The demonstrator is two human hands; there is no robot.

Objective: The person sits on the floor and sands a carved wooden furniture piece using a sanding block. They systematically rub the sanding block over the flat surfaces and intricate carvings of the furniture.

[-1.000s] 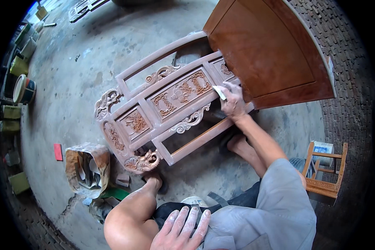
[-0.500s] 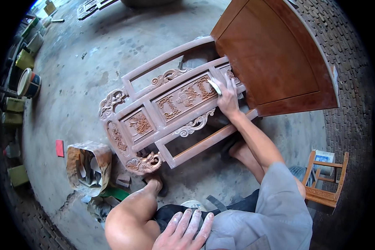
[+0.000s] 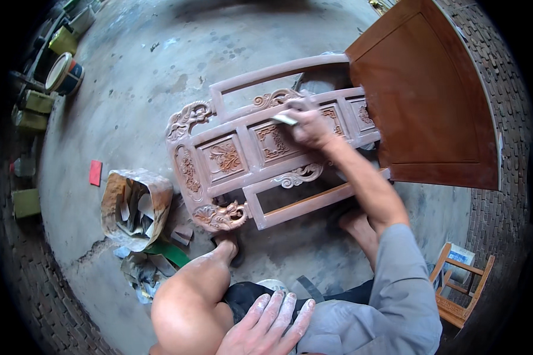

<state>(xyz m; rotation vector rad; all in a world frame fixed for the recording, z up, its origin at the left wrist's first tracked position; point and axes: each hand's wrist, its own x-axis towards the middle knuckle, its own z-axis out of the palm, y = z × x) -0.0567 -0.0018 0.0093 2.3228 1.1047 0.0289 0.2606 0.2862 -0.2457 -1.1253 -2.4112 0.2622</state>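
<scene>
A carved wooden chair back (image 3: 251, 171), coated in pale dust, lies across the middle with its carved panels facing up. Over its long central panel, near the upper rail, my right hand (image 3: 311, 125) is closed on a pale folded piece of sandpaper (image 3: 284, 119). Motion smears the fingers somewhat, and they hide part of the carving. A smooth brown wooden seat panel (image 3: 429, 97) rises from the chair back's right end. My left hand (image 3: 266, 328), dusty at the fingertips, rests flat on my lap with its fingers apart, holding nothing.
Left of my leg stands a cut-open container (image 3: 109, 201) full of scraps, with rags (image 3: 148, 269) beside it. A red block (image 3: 95, 173) lies on the concrete floor. Buckets (image 3: 65, 74) and tins line the left side. A small wooden stool (image 3: 459, 290) is at the lower right.
My right hand has moved left along the central panel to its upper rail, still gripping the sandpaper. The whole view has shifted, and my left hand stays on my lap.
</scene>
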